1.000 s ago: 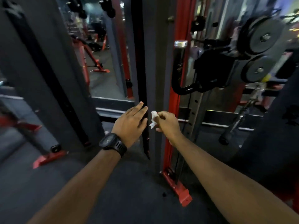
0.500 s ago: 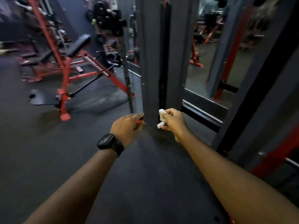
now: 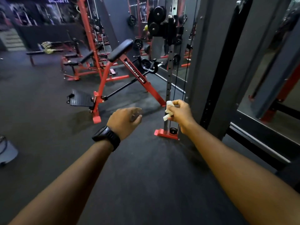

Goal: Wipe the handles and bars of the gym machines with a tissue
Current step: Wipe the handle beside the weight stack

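Pinching a crumpled tissue [image 3: 168,111] in right hand [image 3: 179,112], left hand [image 3: 125,120] apart, holding nothing

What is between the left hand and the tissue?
Nothing; the head view shows only dark floor between the left hand and the tissue that the right hand grips.

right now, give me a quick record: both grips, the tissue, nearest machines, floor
left grip: fingers loosely curled, holds nothing, in the air
left wrist: black watch
right grip: holds a crumpled white tissue
tissue contact: in front of the perforated upright; touching or not, cannot tell
ahead left: red-framed bench with black pad
far back: weight plates
floor: dark
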